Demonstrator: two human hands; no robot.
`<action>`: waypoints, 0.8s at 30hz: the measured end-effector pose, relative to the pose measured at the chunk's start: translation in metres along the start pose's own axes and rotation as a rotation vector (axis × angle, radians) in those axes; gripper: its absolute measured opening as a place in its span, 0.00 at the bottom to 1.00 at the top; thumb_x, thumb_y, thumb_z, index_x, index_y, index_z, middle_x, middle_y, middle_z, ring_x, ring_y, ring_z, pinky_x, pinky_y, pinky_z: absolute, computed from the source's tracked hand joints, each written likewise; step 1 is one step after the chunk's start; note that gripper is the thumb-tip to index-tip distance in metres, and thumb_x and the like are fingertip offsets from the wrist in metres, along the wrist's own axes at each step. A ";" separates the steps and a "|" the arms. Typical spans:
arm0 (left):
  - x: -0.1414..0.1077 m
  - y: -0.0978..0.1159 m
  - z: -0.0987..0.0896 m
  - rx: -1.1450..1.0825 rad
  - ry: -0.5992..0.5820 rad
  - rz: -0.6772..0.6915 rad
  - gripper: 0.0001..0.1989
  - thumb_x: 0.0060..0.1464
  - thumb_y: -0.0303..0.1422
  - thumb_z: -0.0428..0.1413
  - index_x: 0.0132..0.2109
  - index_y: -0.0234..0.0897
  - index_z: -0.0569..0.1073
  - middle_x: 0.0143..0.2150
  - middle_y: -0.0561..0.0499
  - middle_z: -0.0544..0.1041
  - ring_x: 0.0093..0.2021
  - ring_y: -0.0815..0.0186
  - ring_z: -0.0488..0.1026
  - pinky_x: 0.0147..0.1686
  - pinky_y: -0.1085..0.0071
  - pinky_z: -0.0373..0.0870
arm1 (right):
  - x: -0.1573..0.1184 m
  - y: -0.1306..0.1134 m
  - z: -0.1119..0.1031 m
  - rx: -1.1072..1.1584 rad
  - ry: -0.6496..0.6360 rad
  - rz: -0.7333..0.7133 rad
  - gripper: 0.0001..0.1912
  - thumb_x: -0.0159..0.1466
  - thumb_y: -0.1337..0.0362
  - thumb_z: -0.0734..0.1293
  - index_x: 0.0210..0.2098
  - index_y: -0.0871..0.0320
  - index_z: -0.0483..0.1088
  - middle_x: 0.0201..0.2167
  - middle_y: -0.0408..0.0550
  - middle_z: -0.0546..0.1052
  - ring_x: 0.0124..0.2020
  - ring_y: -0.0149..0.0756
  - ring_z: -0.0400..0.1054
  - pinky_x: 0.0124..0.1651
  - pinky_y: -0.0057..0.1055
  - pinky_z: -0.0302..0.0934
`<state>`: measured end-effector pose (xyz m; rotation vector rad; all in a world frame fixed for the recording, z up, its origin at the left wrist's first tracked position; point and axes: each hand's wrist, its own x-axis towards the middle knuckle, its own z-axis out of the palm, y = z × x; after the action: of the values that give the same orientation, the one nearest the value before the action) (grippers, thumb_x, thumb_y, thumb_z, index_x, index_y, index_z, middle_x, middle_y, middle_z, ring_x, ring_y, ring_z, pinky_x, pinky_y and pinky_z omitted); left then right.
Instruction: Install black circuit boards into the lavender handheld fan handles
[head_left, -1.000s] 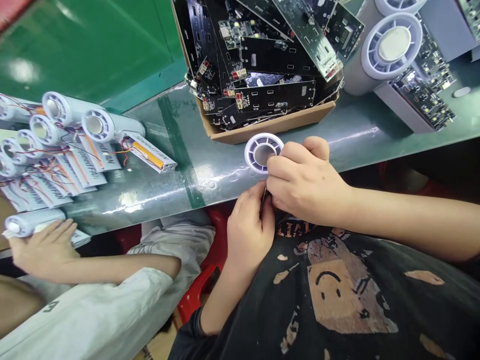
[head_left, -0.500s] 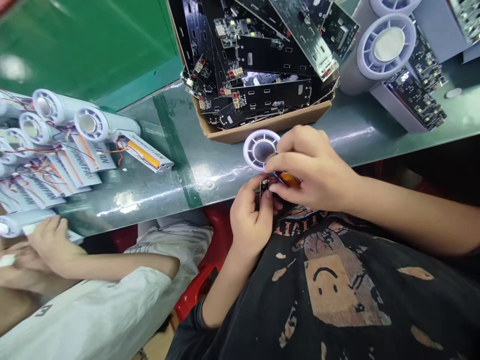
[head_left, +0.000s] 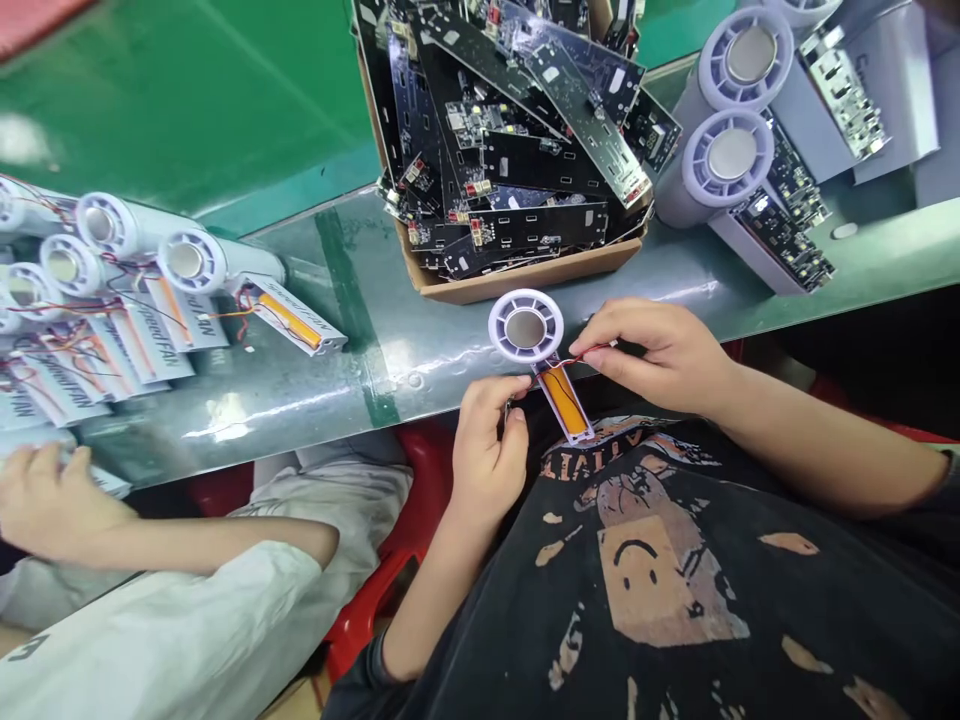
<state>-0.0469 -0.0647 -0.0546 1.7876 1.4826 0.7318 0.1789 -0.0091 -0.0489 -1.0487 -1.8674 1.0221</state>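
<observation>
White plastic rings the small fan [head_left: 525,330] lying flat on the table [head_left: 420,375], just beyond and left of the fingers of our right hand [head_left: 652,360]. From it a white holder [head_left: 575,428] carrying an orange cell [head_left: 562,400] runs toward our shirt, between both sets of fingers, with its far end past the table's edge. Our right fingers pinch narrowly on a thin red wire [head_left: 589,355]. Our left hand [head_left: 487,450] is closed narrowly on a small dark metal piece [head_left: 508,407], too small for us to identify. Well beyond the fingers sits a cardboard box [head_left: 525,285] of black circuit boards [head_left: 540,170], and far to their left lies a co-worker's hand [head_left: 52,490].

We see two risks here. A sharp tug from the right fingers could strain the wire at its joint. A careless nudge could tip the overhanging holder, dragging the fan off the table.
</observation>
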 end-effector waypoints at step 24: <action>0.013 0.025 0.002 0.183 -0.120 0.099 0.19 0.58 0.29 0.53 0.56 0.41 0.68 0.46 0.47 0.72 0.44 0.62 0.73 0.44 0.64 0.74 | -0.005 -0.016 0.000 -0.310 0.016 -0.081 0.10 0.69 0.65 0.60 0.41 0.57 0.73 0.30 0.43 0.75 0.31 0.30 0.68 0.35 0.29 0.60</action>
<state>-0.0279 -0.0552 -0.0357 2.0173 1.4277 0.5400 0.1761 -0.0195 -0.0362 -1.1415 -2.0818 0.6890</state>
